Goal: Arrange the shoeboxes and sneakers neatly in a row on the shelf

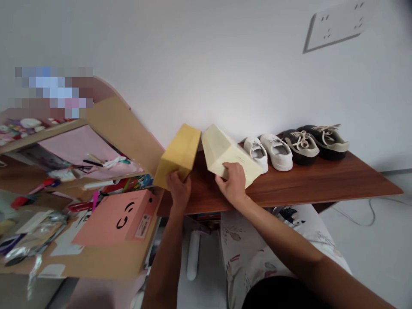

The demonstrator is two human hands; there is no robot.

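My left hand [179,187] grips the near lower edge of a mustard-yellow cardboard box [180,148], which is tilted over the left part of the brown wooden tabletop [328,182]. Just right of it, my right hand [234,182] is closed on the near side of a pale cream box [222,148], also tilted. A narrow gap separates the two boxes. Fingers under each box are partly hidden. Close to the cream box's right side stands a pair of white lace-up sneakers [279,156], and beyond them a pair of black-and-beige shoes [304,148].
A cluttered desk with shelves fills the left, bearing a pink box [112,219] and assorted small items. Behind the tabletop is a white wall [225,64] with a socket plate [336,25]. Below lie patterned white fabric [244,244] and a white cable [370,214].
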